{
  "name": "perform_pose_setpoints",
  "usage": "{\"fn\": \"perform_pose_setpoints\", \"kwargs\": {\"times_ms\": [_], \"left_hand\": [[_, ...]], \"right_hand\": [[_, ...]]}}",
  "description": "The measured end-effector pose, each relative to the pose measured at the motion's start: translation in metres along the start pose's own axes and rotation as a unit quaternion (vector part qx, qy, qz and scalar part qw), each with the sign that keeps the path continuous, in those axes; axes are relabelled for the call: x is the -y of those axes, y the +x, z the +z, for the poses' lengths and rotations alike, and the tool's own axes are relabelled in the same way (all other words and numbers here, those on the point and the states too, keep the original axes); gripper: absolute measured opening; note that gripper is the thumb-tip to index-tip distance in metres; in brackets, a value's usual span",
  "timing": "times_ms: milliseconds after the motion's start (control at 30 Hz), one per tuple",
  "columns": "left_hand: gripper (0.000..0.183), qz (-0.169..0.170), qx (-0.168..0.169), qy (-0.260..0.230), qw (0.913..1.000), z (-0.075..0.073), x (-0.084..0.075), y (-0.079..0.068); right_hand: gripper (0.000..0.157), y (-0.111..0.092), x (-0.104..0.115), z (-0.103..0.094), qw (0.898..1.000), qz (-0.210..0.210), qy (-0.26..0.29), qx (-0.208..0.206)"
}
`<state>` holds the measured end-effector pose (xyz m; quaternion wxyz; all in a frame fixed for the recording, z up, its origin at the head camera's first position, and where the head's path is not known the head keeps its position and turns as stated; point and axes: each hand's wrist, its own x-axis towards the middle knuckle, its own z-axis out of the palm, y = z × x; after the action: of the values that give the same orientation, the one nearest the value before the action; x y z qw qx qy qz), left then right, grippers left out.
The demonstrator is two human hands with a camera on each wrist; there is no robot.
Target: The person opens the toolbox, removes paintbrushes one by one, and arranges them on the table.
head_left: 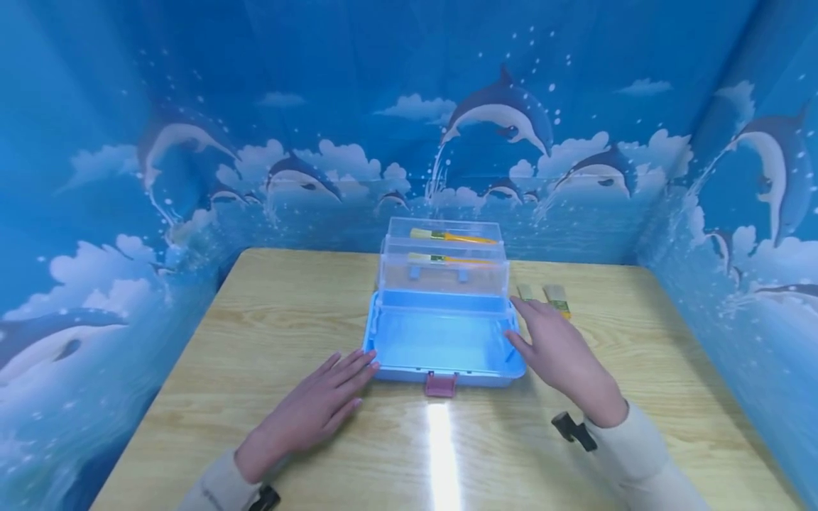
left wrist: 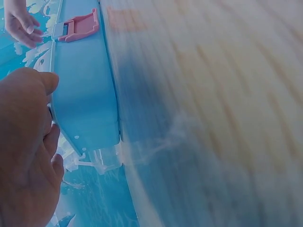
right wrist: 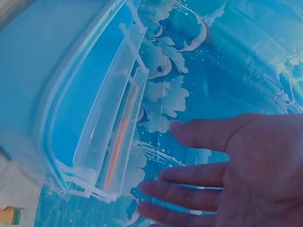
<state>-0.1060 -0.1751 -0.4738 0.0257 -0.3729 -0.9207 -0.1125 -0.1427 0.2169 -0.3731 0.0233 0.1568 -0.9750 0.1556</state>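
A blue plastic storage box (head_left: 441,344) stands open on the table, with a pink latch (head_left: 441,385) at its front. Clear tiered trays (head_left: 444,285) are raised at its back. One paintbrush (head_left: 463,237) lies in the upper tier and another paintbrush (head_left: 441,260) lower down. My left hand (head_left: 313,408) touches the box's front left corner, its fingers extended. At the right side, my right hand (head_left: 562,348) has its fingers spread beside the rim; whether it touches is unclear. In the right wrist view its palm (right wrist: 270,170) holds nothing.
Behind my right hand, a wide brush (head_left: 557,298) and a narrower brush (head_left: 525,292), partly hidden, lie on the wooden table (head_left: 287,305). A dolphin-print cloth (head_left: 358,106) hangs around the table's back and sides.
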Motion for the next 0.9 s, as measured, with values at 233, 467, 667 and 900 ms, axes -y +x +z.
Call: {"fn": "perform_pose_setpoints", "kwargs": {"times_ms": [233, 467, 667, 900], "left_hand": [[0.063, 0.017, -0.017, 0.017, 0.9995, 0.003, 0.002, -0.001], [0.063, 0.018, -0.022, 0.015, 0.9995, 0.004, 0.002, 0.000], [0.064, 0.019, -0.022, 0.017, 0.9994, 0.003, 0.002, 0.000], [0.063, 0.022, -0.006, 0.018, 0.9996, 0.002, 0.004, 0.001]], "right_hand": [[0.055, 0.017, 0.006, 0.000, 0.997, -0.061, 0.047, -0.012], [0.054, 0.051, 0.013, -0.009, 0.990, -0.123, 0.068, -0.019], [0.047, 0.097, 0.007, -0.009, 0.983, -0.162, 0.087, 0.016], [0.039, 0.141, -0.004, -0.005, 0.986, -0.130, 0.098, 0.046]]}}
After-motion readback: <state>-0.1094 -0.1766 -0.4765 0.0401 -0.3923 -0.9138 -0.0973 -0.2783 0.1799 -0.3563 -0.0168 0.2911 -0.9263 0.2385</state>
